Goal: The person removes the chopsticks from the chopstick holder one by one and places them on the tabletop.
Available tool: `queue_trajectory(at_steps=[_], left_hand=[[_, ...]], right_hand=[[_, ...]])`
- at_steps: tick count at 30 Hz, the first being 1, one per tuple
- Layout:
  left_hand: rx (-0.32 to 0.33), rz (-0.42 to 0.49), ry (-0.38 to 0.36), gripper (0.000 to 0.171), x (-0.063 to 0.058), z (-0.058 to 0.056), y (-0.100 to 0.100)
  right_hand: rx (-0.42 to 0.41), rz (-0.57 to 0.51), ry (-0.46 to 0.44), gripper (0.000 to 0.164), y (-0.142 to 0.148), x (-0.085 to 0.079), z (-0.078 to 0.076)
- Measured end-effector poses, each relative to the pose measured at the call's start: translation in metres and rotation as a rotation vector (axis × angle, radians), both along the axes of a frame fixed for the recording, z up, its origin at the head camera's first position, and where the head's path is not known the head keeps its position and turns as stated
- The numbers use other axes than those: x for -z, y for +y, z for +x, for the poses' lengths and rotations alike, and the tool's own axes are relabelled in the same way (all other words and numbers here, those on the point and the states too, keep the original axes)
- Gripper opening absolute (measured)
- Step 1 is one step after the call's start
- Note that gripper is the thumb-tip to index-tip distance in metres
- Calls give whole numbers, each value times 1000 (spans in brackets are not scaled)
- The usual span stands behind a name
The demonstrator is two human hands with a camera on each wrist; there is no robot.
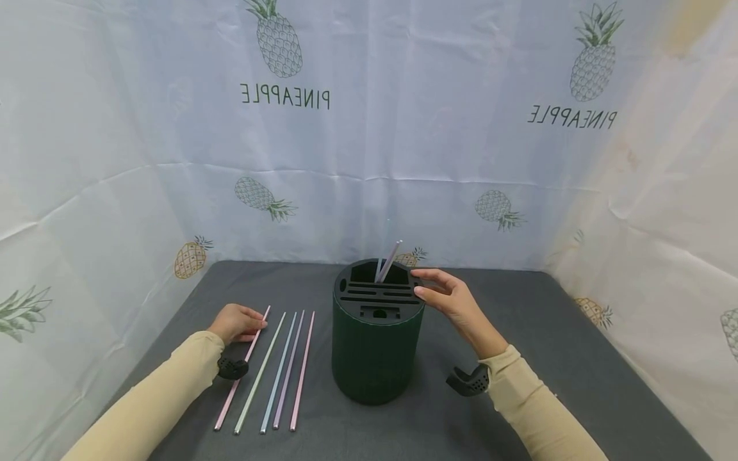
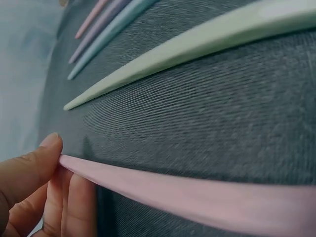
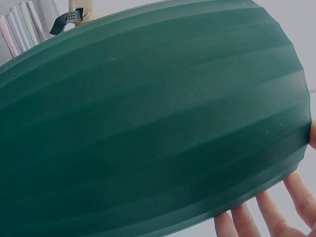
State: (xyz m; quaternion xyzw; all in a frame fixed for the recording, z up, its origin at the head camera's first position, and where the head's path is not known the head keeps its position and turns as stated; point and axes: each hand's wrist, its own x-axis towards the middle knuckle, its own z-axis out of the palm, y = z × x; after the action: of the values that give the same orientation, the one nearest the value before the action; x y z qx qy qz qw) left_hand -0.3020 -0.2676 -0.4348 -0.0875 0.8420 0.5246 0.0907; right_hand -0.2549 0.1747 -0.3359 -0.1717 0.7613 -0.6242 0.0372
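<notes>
At the left, my left hand (image 1: 237, 322) pinches the thin far end of the leftmost pink chopstick (image 1: 228, 402) between thumb and fingers; the left wrist view shows this grip close up. Beside it, a green chopstick (image 1: 258, 378), a blue one (image 1: 278, 378), a purple one (image 1: 289, 378) and another pink one (image 1: 302, 371) lie side by side. A dark green cylindrical utensil holder (image 1: 375, 358) with a slotted black top stands upright in the middle. My right hand (image 1: 452, 301) touches its right rim, the extended fingers (image 3: 269, 212) resting against the side.
Two thin chopsticks (image 1: 390, 261) lean in the holder's open rear compartment. A dark grey cloth (image 1: 496, 320) covers the table. White curtains (image 1: 369, 128) printed with pineapples hang behind and at both sides. A black wrist device (image 1: 469, 380) sits below the right hand.
</notes>
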Motion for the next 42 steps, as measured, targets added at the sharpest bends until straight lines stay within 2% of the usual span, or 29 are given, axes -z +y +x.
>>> queue_trajectory(at_steps=[7,20,23,25,27,29,33,38,40,42], left_hand=[[-6,-22,5,24,6,0,3],[-25,-49,20,18,6,3,5],[-21,-37,23,21,3,3,3],[-14,-23,26,25,-5,3,3],[-1,6,33,29,-19,3,4],[32,47,48,35,-39,2,9],[153,131,125,44,-91,3,30],[302,202,266,42,-161,14,74],[351,218,312,39,-182,21,95],[401,231,341,37,-197,26,114]], right_hand=[[-1,2,-6,49,-1,-1,0],[-2,10,1,48,-2,-1,-2],[-1,9,0,48,-2,0,-2],[0,8,-3,48,-3,0,-2],[1,7,-6,48,-3,0,-2],[1,7,-6,48,-2,0,-2],[6,-1,-15,48,-2,-1,-1],[9,-4,-13,48,0,-1,0],[9,-4,-14,48,0,-1,0],[7,-8,-18,48,0,0,0]])
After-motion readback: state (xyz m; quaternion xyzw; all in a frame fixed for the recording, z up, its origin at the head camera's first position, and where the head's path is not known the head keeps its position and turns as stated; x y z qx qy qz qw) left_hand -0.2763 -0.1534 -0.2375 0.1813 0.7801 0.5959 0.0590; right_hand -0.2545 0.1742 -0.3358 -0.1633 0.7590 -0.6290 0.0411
